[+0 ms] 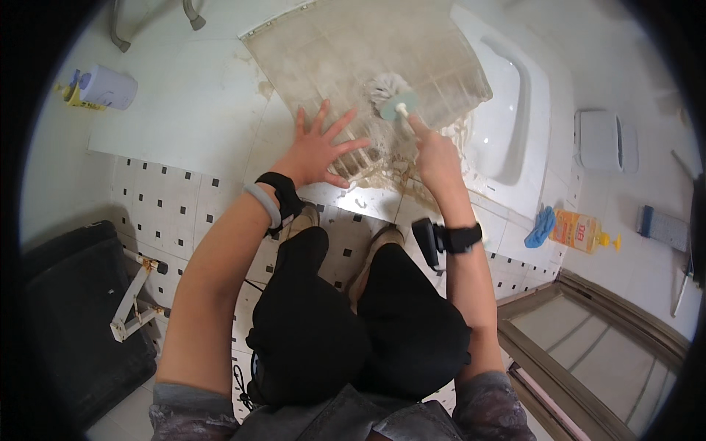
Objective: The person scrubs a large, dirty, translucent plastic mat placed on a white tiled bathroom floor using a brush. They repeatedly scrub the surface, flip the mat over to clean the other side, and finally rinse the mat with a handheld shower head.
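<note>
A dirty, translucent panel with a grid pattern (309, 55) lies over the white ledge and partly over the basin at the right. My left hand (320, 146) rests spread on its near part, fingers apart and holding nothing. In my right hand (438, 157) is the handle of a round brush (389, 91) with pale bristles and a green disc, the index finger stretched along it. The bristles touch the panel. Brown, foamy water (397, 171) lies around the panel's near edge.
A white basin (502, 110) is at the right, with an orange detergent bottle (576, 230) and blue cloth (540, 227) nearby. A lavender bottle (113, 87) is far left. A black folding stool (77, 308) lies lower left; a framed panel (584, 331) is lower right.
</note>
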A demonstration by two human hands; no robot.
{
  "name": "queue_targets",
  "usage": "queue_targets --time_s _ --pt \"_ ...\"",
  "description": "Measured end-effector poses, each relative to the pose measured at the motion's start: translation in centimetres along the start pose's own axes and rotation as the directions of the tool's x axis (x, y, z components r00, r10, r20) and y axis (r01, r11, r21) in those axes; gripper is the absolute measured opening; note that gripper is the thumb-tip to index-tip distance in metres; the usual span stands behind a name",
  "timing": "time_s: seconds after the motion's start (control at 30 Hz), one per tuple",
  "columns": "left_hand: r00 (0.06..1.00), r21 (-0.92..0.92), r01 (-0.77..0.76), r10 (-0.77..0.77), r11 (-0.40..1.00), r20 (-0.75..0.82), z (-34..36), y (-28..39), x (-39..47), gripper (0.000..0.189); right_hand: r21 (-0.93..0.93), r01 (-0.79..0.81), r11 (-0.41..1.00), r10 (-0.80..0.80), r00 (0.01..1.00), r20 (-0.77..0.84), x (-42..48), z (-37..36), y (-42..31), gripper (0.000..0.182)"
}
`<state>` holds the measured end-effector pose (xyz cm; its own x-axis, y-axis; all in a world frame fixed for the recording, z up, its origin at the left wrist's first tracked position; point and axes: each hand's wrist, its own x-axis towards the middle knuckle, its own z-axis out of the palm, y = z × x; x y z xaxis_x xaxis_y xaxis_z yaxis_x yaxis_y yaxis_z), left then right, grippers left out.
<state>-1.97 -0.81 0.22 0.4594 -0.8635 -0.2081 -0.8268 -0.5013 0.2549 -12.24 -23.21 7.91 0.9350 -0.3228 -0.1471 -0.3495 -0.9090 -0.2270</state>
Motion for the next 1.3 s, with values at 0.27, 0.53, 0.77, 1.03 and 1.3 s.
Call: queue_targets --time_s 0.27,0.53,0.77,1.03,1.3 --pt "0.999 0.019 0.032 -0.032 0.999 -0.020 0.9 -1.4 -1.2 0.103 0.058 0.002 0.998 -0.010 0.989 0.149 -5.5 -2.6 2.2 0.055" --pt "1.000 0.021 0.002 -0.002 1.000 -0.025 1.0 -0.8 0.1 0.103 0.210 0.006 0.978 -0.029 0.994 0.105 -1.3 -1.1 0.8 0.053" --pt "1.000 0.031 0.020 -0.020 0.999 0.007 0.0 -0.4 -0.1 0.102 0.149 -0.089 0.985 0.065 0.986 0.156 -1.5 -1.6 -0.2 0.052" --pt "0.999 0.026 0.015 -0.014 1.000 -0.047 1.1 -1.3 -0.8 0.101 0.114 -0.094 0.989 0.069 0.976 0.206 -5.3 -3.7 1.9 0.057" --pt "0.999 0.002 -0.004 0.004 1.000 -0.043 0.4 -0.1 1.3 0.100 0.160 0.067 0.985 -0.059 0.997 -0.054 2.6 0.4 2.2 0.059"
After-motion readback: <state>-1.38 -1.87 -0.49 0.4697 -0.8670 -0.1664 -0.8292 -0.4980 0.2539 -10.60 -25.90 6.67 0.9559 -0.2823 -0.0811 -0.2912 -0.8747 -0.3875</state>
